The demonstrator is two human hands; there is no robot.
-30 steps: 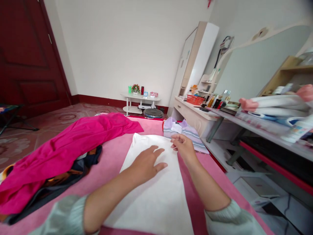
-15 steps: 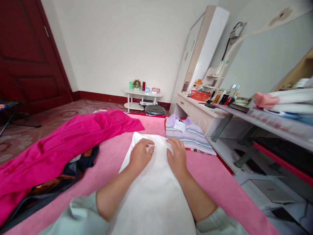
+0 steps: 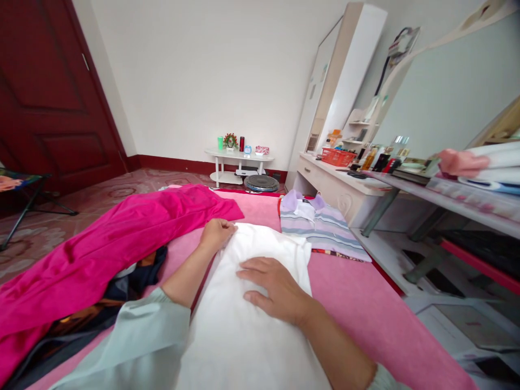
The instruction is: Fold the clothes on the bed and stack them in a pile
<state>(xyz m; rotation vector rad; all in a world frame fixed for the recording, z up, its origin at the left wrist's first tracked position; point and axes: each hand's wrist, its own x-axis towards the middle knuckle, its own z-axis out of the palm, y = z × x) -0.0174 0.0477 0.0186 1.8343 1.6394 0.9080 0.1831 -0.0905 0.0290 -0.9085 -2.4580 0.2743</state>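
Pink bedding [image 3: 365, 309] lies underneath; the left hand [image 3: 215, 235], shifted outward, now pinches the far-left corner of the white cloth [image 3: 247, 341], while the right hand [image 3: 274, 290] rests spread on it (straightening, apparently). Beyond the right hand lies a striped shirt [image 3: 337, 230].

Plain white cloth [image 3: 247, 341], hot-pink garment [image 3: 134, 233], lilac shirt [image 3: 325, 227] with grey-blue stripes, pink bedcover [image 3: 357, 314], clothes [image 3: 117, 295] seemingly navy and orange

Dressed in loose, pale grey-green sleeves [image 3: 138, 338], plain, thin-looking and softly creased, with gathered cuffs [image 3: 161, 296] partway along the forearms [image 3: 184, 279]; bare from there to the hands [image 3: 273, 285].
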